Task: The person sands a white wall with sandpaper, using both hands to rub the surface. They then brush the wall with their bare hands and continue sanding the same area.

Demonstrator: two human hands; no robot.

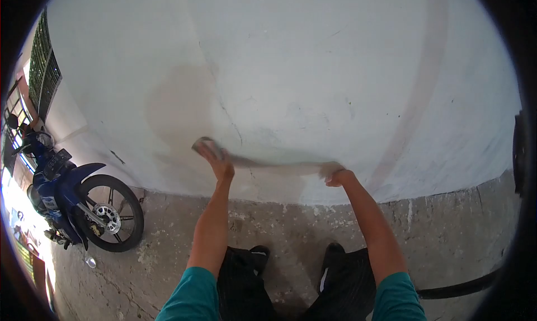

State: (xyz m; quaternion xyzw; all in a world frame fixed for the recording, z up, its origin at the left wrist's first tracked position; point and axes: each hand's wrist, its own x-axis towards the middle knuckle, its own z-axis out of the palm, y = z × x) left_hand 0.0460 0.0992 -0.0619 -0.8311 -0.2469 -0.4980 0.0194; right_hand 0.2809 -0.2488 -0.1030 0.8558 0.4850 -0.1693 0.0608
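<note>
The right hand [337, 176], just right of the frame's centre, has its grip closed in a fist round the near end of a long tool [274, 165]. The left hand [217, 162], a little left of centre, lies over the far end, where a pale block-like head shows. It is too blurred to tell whether that grip curls round the head or only presses flat on it. The tool runs nearly level between the two hands, low on the white wall [313, 58] and touching it, just above the line where the wall meets the concrete floor [447, 231]. Its blur suggests a stroke in progress.

I judge this to be the middle of working the wall's lower strip with the tool. A darker patch [179, 105] on the wall sits up and left of the left hand.

The next move calls for even pressure from both hands and a flat tool, stopping short of the floor edge. A blue motorbike [72, 201] stands at the left edge, well apart.
</note>
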